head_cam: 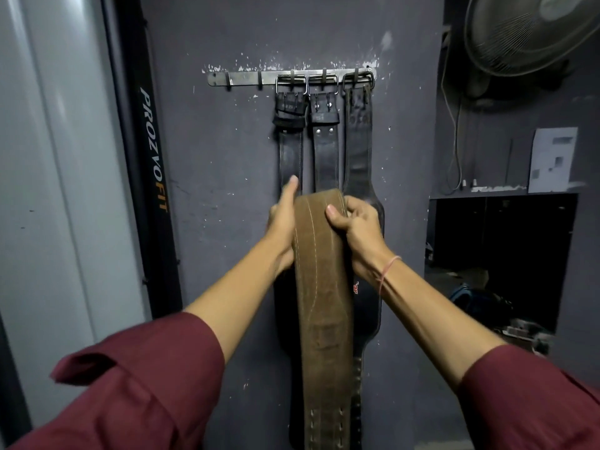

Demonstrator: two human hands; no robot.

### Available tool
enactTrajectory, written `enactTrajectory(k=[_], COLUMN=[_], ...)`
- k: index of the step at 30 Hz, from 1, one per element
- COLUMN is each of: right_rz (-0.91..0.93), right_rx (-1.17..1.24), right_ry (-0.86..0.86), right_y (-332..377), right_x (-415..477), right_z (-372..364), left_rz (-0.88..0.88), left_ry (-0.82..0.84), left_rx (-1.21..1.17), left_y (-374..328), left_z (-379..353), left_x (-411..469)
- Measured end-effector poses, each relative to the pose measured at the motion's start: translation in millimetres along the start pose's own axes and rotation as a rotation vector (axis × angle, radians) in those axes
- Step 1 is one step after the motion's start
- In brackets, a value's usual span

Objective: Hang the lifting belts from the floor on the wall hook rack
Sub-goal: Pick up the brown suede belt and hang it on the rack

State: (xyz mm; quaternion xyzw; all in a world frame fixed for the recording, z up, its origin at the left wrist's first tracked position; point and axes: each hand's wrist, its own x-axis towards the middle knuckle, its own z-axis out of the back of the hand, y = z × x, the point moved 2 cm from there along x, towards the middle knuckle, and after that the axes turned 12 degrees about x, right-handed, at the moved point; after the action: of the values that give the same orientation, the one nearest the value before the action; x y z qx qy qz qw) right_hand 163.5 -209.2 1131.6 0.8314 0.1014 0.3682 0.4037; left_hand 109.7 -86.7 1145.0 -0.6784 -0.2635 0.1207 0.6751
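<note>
At centre frame, both hands gripped the folded top of a brown belt (319, 287): left hand (283, 222) closed on its left edge, thumb raised, right hand (357, 227) clamped on its right edge. Above, the hook rack (246, 78) held three dark belts (325, 151) by their buckles on its right hooks; two left hooks stood bare.

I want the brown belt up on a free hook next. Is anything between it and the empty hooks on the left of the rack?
Nothing visible. The brown belt, held by both hands, hangs before the black belts; the free hooks lie up-left over bare wall.
</note>
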Motion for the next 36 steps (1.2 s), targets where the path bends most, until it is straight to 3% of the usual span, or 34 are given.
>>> enactTrajectory(k=[1, 4, 7, 13, 15, 19, 24, 29, 32, 36], right_rz=[-0.004, -0.021, -0.070, -0.392, -0.285, -0.096, 0.003, 0.121, 0.077, -0.029], right_rx=[0.009, 0.020, -0.029, 0.014, 0.028, -0.064, -0.011, -0.185, -0.239, -0.181], right_ry=[0.019, 0.037, -0.024, -0.059, -0.100, -0.074, -0.023, 0.157, 0.148, 0.031], right_y=[-3.5, -9.5, -5.5, 10.8, 11.6, -5.6, -12.6, -12.3, -27.1, -45.4], right_x=[-5.5, -18.1, -14.7, 11.1, 14.0, -3.9, -23.8, -30.1, -37.9, -44.2], right_z=[5.1, 18.2, 22.1, 1.4, -3.3, -9.2, -3.3, -2.9, 6.8, 16.9], left_rz=[0.024, -0.082, -0.199, -0.307, -0.283, 0.049, 0.302, 0.166, 0.122, -0.005], left_ry=[0.047, -0.121, -0.135, -0.099, -0.127, -0.065, -0.064, -0.055, -0.092, -0.292], left_rx=[-0.042, 0.001, -0.032, -0.038, -0.057, -0.085, -0.196, -0.316, -0.235, -0.152], left_y=[-6.5, -7.5, 5.0, 15.7, 23.4, 29.5, 32.5, 12.9, -1.9, 4.8], left_z=[-1.3, -9.1, -14.5, -11.0, -3.3, 9.3, 27.0, 36.6, 38.3, 32.3], left_x=[-2.2, -8.7, -22.2, -50.2, -47.8, -35.9, -30.1, -24.9, -31.6, -30.5])
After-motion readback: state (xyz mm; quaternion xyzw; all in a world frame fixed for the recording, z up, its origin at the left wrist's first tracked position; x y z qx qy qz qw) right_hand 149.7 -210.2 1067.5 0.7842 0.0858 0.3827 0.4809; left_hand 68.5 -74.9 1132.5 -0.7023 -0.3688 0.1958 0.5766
